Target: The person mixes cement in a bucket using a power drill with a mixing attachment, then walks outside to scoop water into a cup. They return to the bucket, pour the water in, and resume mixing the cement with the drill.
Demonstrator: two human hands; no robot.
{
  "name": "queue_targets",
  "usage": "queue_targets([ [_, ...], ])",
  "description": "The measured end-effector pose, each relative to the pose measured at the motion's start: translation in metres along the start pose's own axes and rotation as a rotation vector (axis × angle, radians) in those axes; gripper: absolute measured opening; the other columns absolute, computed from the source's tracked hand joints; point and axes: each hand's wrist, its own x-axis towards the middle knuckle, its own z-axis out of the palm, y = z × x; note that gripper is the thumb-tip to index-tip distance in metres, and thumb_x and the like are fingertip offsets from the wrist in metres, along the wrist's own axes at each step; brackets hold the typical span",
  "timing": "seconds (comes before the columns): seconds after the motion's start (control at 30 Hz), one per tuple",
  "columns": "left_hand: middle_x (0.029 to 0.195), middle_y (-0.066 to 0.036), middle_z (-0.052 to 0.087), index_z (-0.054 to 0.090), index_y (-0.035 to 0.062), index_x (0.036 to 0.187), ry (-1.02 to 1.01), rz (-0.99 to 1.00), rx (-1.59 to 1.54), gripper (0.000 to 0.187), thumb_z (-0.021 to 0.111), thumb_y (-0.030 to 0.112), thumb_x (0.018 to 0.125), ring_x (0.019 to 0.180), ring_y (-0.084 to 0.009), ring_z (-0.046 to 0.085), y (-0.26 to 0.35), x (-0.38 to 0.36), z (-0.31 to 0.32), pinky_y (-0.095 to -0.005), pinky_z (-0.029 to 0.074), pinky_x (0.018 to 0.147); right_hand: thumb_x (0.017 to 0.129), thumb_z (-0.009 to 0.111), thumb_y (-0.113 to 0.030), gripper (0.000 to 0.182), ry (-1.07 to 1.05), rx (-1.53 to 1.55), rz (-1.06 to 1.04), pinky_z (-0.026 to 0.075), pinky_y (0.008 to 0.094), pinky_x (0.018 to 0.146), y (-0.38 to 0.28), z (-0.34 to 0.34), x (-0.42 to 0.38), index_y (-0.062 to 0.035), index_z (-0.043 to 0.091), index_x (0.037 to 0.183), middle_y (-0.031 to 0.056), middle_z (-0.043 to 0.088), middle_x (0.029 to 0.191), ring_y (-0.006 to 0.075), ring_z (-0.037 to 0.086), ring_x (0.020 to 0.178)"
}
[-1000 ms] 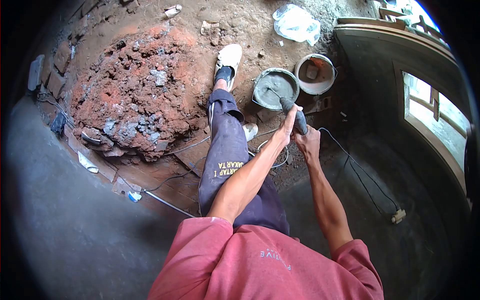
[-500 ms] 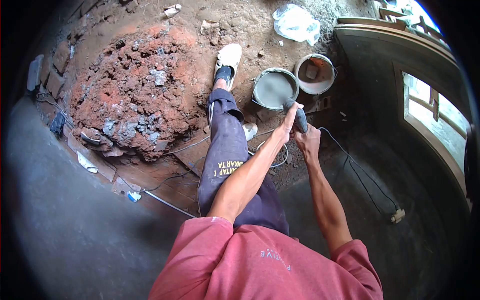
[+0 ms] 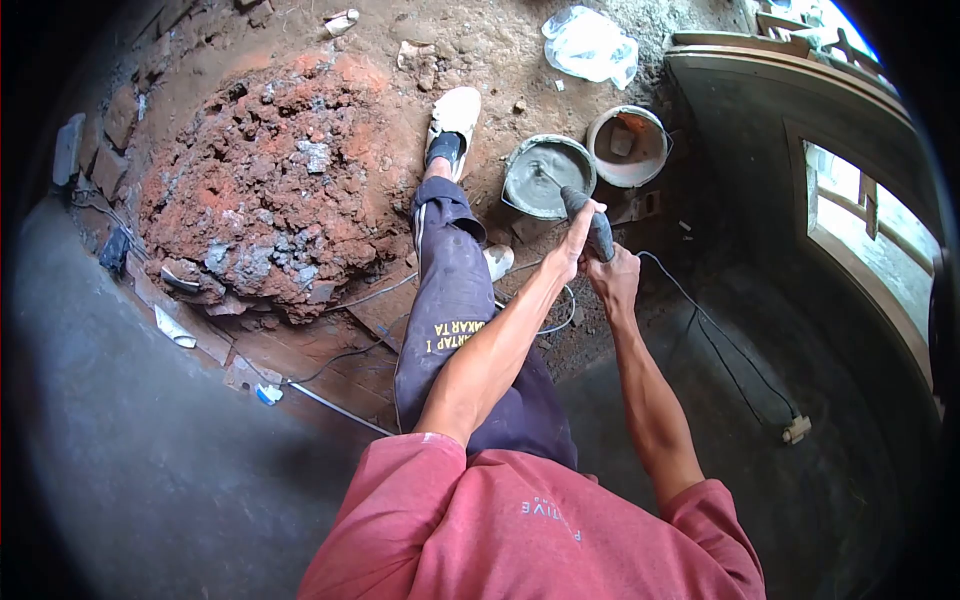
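Observation:
A dark, mud-coated power drill [image 3: 601, 238] is gripped by both hands, and a thin mixing rod [image 3: 548, 178] runs from its front into a bucket of wet grey cement mix [image 3: 527, 188]. My left hand [image 3: 577, 238] is closed around the drill's body. Just behind it, my right hand [image 3: 613, 278] wraps the rear end; some of its fingers are hidden. Ripples ring the spot where the rod enters the mix. Touching or nearly touching this bucket is a second bucket [image 3: 660, 150], with a brownish lump inside.
A mound of reddish rubble [image 3: 270, 190] lies to the left. The power cord [image 3: 690, 300] runs right to a socket block [image 3: 796, 430]. A white plastic bag [image 3: 590, 48] lies beyond the buckets. A wall with a window opening [image 3: 865, 240] stands at right.
The grey mix, smooth before, now shows ripples around the rod, which has come into sight. Both hands keep their grip on the drill and have barely moved.

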Motion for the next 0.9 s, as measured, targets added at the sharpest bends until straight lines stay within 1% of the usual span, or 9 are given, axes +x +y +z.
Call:
queue_targets([
  [0.03,0.071,-0.002,0.057,0.057,0.0169,0.073,-0.033,0.010,0.004,0.046,0.063,0.063,0.072,0.068,-0.0176,0.053,0.000,0.000,0.000,-0.0353,0.041,0.066,0.078,0.070,-0.033,0.034,0.000,-0.025,0.006,0.052,0.0438,0.064,-0.003,-0.002,0.000,0.0007,0.069,0.080,0.0229,0.067,0.071,0.0398,0.068,0.071],
  [0.17,0.070,-0.002,0.057,0.057,0.0171,0.072,-0.020,0.007,0.014,0.044,0.063,0.061,0.074,0.066,-0.0174,0.053,-0.001,0.000,0.002,-0.0343,0.041,0.065,0.078,0.070,-0.034,0.035,0.001,0.033,0.011,0.052,0.0446,0.064,0.002,0.000,-0.001,0.0009,0.069,0.081,0.0234,0.066,0.072,0.0405,0.068,0.072],
  [0.27,0.067,-0.001,0.057,0.057,0.0172,0.070,0.072,-0.008,0.049,0.043,0.063,0.060,0.074,0.062,-0.0172,0.052,0.000,0.000,0.002,-0.0320,0.041,0.064,0.077,0.070,-0.034,0.035,0.008,0.049,0.030,0.052,0.0450,0.065,-0.001,0.002,-0.001,0.0008,0.069,0.081,0.0237,0.066,0.073,0.0409,0.068,0.072],
  [0.37,0.065,-0.001,0.055,0.056,0.0174,0.070,0.056,-0.007,-0.007,0.044,0.063,0.061,0.073,0.059,-0.0172,0.052,0.002,0.006,0.001,-0.0322,0.041,0.061,0.077,0.070,-0.033,0.034,0.020,-0.030,0.009,0.052,0.0450,0.065,-0.009,-0.003,0.002,0.0008,0.070,0.081,0.0239,0.067,0.073,0.0407,0.068,0.072],
  [0.43,0.068,0.000,0.055,0.056,0.0180,0.074,-0.034,0.051,0.016,0.046,0.064,0.063,0.071,0.062,-0.0173,0.052,0.005,0.006,0.000,-0.0336,0.040,0.060,0.076,0.070,-0.033,0.034,0.010,-0.037,0.009,0.052,0.0451,0.066,-0.011,-0.005,0.004,0.0007,0.070,0.081,0.0239,0.067,0.074,0.0402,0.068,0.072],
  [0.53,0.066,0.000,0.053,0.055,0.0196,0.072,-0.003,-0.011,0.017,0.044,0.064,0.063,0.071,0.061,-0.0170,0.051,0.007,0.001,0.004,-0.0336,0.039,0.057,0.077,0.070,-0.034,0.035,0.002,-0.028,0.012,0.052,0.0452,0.066,-0.011,-0.007,0.005,0.0007,0.070,0.080,0.0237,0.067,0.073,0.0401,0.068,0.071],
  [0.67,0.066,0.001,0.053,0.055,0.0201,0.072,-0.050,0.000,0.008,0.044,0.064,0.063,0.070,0.061,-0.0169,0.051,0.004,0.006,0.002,-0.0330,0.038,0.057,0.077,0.069,-0.034,0.035,-0.013,-0.015,0.048,0.052,0.0452,0.066,-0.010,-0.007,0.003,0.0006,0.070,0.079,0.0238,0.067,0.073,0.0400,0.068,0.071],
  [0.77,0.066,0.000,0.053,0.056,0.0197,0.073,-0.028,-0.036,0.035,0.044,0.065,0.063,0.070,0.061,-0.0169,0.051,0.007,0.003,0.001,-0.0332,0.038,0.058,0.078,0.069,-0.035,0.036,-0.019,0.034,0.055,0.052,0.0453,0.066,-0.013,-0.006,0.003,0.0008,0.070,0.079,0.0238,0.067,0.072,0.0402,0.068,0.071],
  [0.9,0.066,0.001,0.054,0.057,0.0192,0.073,0.034,0.010,0.009,0.045,0.065,0.064,0.069,0.062,-0.0167,0.051,0.005,0.007,0.002,-0.0336,0.039,0.059,0.078,0.069,-0.035,0.037,0.019,-0.030,0.009,0.052,0.0459,0.066,-0.011,0.000,0.005,0.0013,0.070,0.079,0.0241,0.067,0.073,0.0410,0.068,0.072],
])
